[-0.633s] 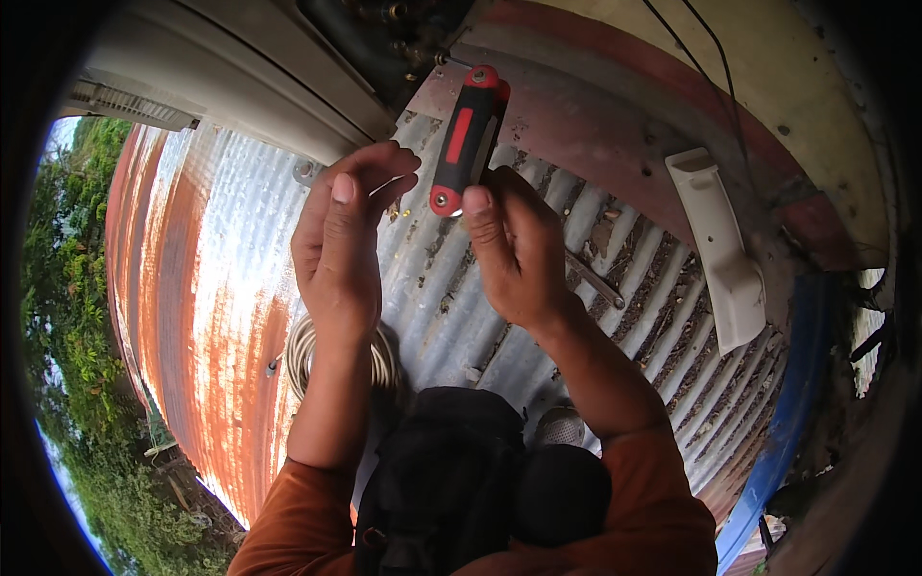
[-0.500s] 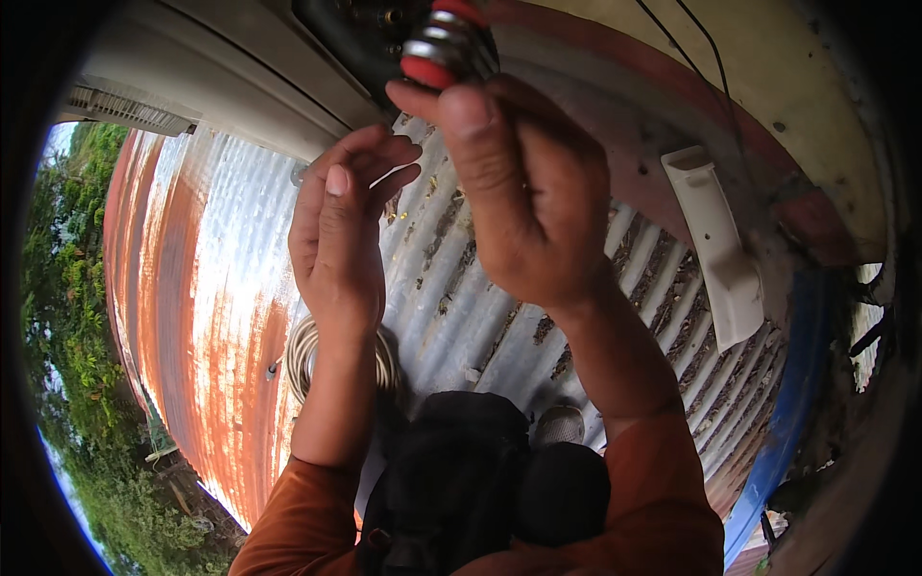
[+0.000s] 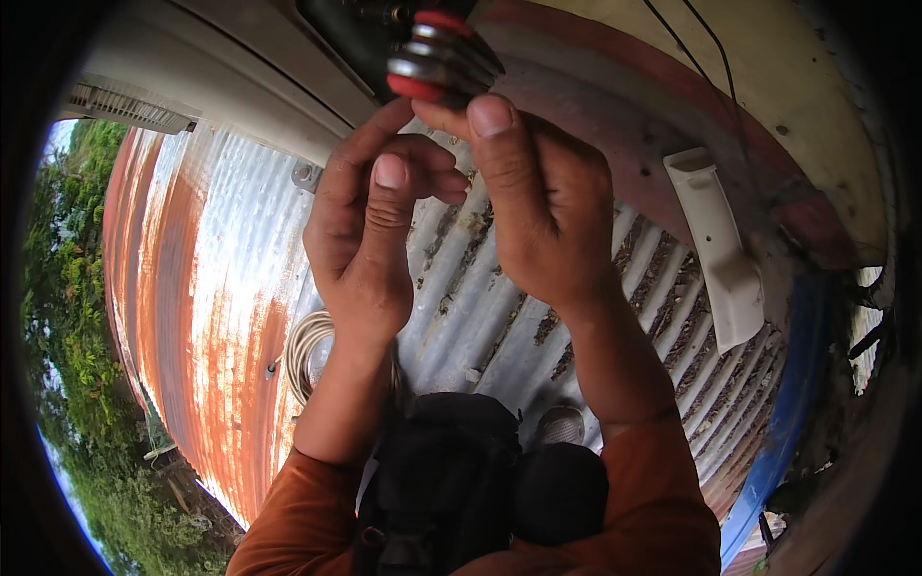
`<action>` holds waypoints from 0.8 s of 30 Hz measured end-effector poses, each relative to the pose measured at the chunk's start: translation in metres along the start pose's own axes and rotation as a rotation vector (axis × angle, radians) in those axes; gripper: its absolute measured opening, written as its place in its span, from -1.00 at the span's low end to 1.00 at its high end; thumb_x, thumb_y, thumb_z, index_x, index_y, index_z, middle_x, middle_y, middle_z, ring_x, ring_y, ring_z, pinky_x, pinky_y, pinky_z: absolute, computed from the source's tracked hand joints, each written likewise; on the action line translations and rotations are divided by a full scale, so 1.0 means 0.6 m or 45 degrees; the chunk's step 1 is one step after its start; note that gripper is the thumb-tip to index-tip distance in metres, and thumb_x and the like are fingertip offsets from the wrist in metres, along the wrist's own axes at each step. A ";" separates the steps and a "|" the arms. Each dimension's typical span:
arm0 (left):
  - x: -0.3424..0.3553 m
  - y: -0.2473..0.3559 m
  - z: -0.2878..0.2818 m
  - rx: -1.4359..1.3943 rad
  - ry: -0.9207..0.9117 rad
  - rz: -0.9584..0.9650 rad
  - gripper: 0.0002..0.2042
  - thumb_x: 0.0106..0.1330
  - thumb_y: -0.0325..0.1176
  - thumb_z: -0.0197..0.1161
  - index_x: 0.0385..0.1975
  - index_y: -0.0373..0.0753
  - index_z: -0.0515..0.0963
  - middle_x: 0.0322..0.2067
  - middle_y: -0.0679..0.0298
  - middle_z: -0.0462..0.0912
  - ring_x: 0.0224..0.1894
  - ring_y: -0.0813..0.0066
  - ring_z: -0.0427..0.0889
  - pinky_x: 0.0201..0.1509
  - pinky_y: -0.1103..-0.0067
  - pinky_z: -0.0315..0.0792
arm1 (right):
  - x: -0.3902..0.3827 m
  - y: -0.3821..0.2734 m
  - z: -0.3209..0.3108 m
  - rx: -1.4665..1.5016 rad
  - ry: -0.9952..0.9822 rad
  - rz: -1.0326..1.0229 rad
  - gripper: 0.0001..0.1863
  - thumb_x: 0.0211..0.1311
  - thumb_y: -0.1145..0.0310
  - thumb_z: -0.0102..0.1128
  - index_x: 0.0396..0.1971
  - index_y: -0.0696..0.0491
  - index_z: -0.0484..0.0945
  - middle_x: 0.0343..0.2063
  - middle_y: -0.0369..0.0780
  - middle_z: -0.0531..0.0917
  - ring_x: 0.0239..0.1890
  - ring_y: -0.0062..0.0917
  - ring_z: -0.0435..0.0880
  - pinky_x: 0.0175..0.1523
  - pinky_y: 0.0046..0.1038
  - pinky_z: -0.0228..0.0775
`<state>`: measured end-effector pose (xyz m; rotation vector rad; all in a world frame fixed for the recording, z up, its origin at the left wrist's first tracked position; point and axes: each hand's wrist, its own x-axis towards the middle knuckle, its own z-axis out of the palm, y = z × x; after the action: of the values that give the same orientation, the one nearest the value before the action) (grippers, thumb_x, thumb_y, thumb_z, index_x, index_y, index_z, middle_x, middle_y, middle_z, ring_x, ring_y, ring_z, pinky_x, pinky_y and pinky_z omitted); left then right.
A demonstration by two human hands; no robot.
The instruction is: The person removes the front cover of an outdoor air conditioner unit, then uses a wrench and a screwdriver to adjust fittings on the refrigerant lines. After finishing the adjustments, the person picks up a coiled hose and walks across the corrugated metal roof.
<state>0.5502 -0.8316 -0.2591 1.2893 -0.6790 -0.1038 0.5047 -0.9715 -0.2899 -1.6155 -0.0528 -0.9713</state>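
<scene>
A folding hex key set [image 3: 444, 60] with red outer sides and stacked metal pieces between them, slightly blurred, is up at the top middle. My right hand [image 3: 552, 206] grips its lower end between thumb and fingers. Close on its left is my left hand [image 3: 360, 230], fingers half curled and apart, with nothing seen in it. The left index fingertip reaches just under the tool's red side; whether it touches cannot be made out. Behind the tool is the dark, open end of a pale metal housing [image 3: 254, 72], where a brass fitting [image 3: 400, 13] shows.
Beneath me is a corrugated metal roof [image 3: 471, 322], rusty at left, with leaf litter in its grooves. A beige cable coil [image 3: 300, 355] lies by my left forearm. A white plastic cover [image 3: 711, 240] rests at right, near a blue beam [image 3: 783, 432]. A black bag [image 3: 442, 480] hangs before me.
My left hand has risen and moved right, closer to the tool and my right hand. The hex key set has shifted slightly left and tilted, still in my right hand.
</scene>
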 end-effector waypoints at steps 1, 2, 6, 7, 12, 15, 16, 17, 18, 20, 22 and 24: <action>0.018 0.016 0.019 0.033 -0.094 0.166 -0.58 0.75 -0.26 0.14 0.37 -0.47 0.54 -0.02 0.14 0.78 -0.06 0.47 0.72 0.13 0.49 0.61 | 0.023 0.004 -0.004 -0.019 0.120 -0.175 -0.58 0.74 0.14 0.14 -0.27 0.10 0.78 -0.59 -0.23 0.68 -0.55 -0.45 0.68 -0.39 -0.37 0.46; 0.040 0.029 0.035 0.102 -0.201 0.336 -0.55 0.74 -0.29 0.14 0.42 -0.51 0.49 0.00 0.13 0.79 -0.06 0.47 0.73 0.09 0.50 0.61 | 0.044 0.010 -0.019 -0.176 0.101 -0.206 -0.60 0.72 0.15 0.16 -0.28 0.10 0.78 -0.55 -0.21 0.73 -0.51 -0.41 0.75 -0.36 -0.36 0.52; 0.069 0.051 0.056 0.290 -0.153 0.271 -0.69 0.62 -0.31 0.27 0.15 -0.44 0.63 -0.13 0.16 0.77 -0.09 0.41 0.73 0.13 0.45 0.60 | 0.090 0.085 -0.046 -0.204 0.276 -0.159 -0.49 0.76 0.07 0.05 -0.35 0.10 0.76 -0.53 -0.20 0.75 -0.47 -0.34 0.77 -0.26 -0.29 0.56; 0.083 0.055 0.057 0.332 -0.214 0.414 -0.64 0.73 -0.32 0.16 0.28 -0.50 0.61 -0.12 0.19 0.76 -0.09 0.50 0.70 0.10 0.55 0.56 | 0.078 0.099 -0.047 -0.311 0.284 0.023 -0.48 0.77 0.04 0.02 -0.32 0.10 0.76 -0.50 -0.20 0.76 -0.47 -0.33 0.75 -0.24 -0.28 0.56; 0.005 -0.016 -0.009 0.285 0.155 0.205 -0.67 0.73 -0.37 0.12 0.29 -0.48 0.58 -0.10 0.21 0.69 -0.02 0.49 0.65 0.16 0.51 0.51 | -0.060 0.057 -0.008 0.103 -0.086 0.585 -0.51 0.76 0.03 0.04 -0.20 0.14 0.73 -0.38 -0.15 0.73 -0.42 -0.28 0.69 -0.20 -0.31 0.53; -0.021 -0.047 -0.025 0.183 0.277 0.240 -0.67 0.74 -0.38 0.08 0.31 -0.46 0.54 -0.05 0.18 0.66 0.01 0.44 0.63 0.19 0.44 0.50 | -0.013 0.020 -0.016 0.001 -0.217 -0.050 -0.58 0.73 0.11 0.11 -0.25 0.10 0.77 -0.42 -0.13 0.72 -0.43 -0.25 0.71 -0.26 -0.30 0.53; -0.023 -0.049 -0.031 0.156 0.295 0.272 -0.67 0.74 -0.38 0.06 0.31 -0.46 0.52 -0.02 0.17 0.65 0.02 0.42 0.63 0.20 0.41 0.51 | 0.026 0.023 -0.027 -0.058 -0.119 -0.135 -0.58 0.72 0.14 0.12 -0.28 0.08 0.79 -0.45 -0.13 0.73 -0.40 -0.24 0.75 -0.27 -0.30 0.53; -0.025 -0.046 -0.035 0.164 0.274 0.263 -0.68 0.74 -0.38 0.04 0.30 -0.44 0.52 -0.03 0.16 0.64 0.04 0.36 0.63 0.21 0.35 0.51 | 0.075 0.022 -0.041 -0.126 0.099 -0.202 -0.59 0.72 0.17 0.12 -0.30 0.06 0.82 -0.48 -0.13 0.74 -0.37 -0.24 0.79 -0.29 -0.30 0.54; -0.024 -0.042 -0.041 0.171 0.225 0.265 -0.68 0.74 -0.38 0.05 0.29 -0.43 0.53 -0.03 0.16 0.64 0.05 0.36 0.63 0.21 0.36 0.51 | 0.096 0.034 -0.053 -0.236 0.171 -0.136 -0.56 0.73 0.15 0.09 -0.29 0.06 0.83 -0.47 -0.12 0.75 -0.35 -0.22 0.80 -0.25 -0.29 0.55; -0.022 -0.035 -0.054 0.144 0.170 0.230 -0.69 0.74 -0.37 0.05 0.28 -0.42 0.54 -0.03 0.16 0.64 0.05 0.35 0.63 0.21 0.37 0.51 | 0.110 0.030 -0.052 -0.383 0.342 0.032 -0.50 0.75 0.10 0.01 -0.30 0.06 0.82 -0.44 -0.10 0.77 -0.34 -0.20 0.81 -0.18 -0.28 0.57; -0.027 -0.029 -0.066 0.204 0.161 0.250 -0.69 0.74 -0.37 0.06 0.28 -0.42 0.54 -0.03 0.17 0.64 0.05 0.36 0.64 0.21 0.37 0.51 | 0.073 0.020 -0.031 -0.416 0.261 0.534 -0.43 0.79 0.05 -0.08 -0.31 0.09 0.79 -0.51 -0.12 0.71 -0.40 -0.18 0.75 -0.16 -0.21 0.54; -0.035 -0.034 -0.066 0.231 0.216 0.221 -0.69 0.74 -0.37 0.06 0.27 -0.41 0.54 -0.03 0.17 0.64 0.04 0.36 0.64 0.21 0.36 0.52 | 0.009 -0.007 -0.001 -0.243 0.002 0.584 -0.41 0.80 0.02 -0.10 -0.27 0.11 0.78 -0.54 -0.16 0.68 -0.45 -0.22 0.70 -0.21 -0.19 0.52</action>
<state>0.5598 -0.7951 -0.2908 1.3884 -0.6622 0.2115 0.5058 -0.9732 -0.2834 -1.6986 0.4068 -0.6338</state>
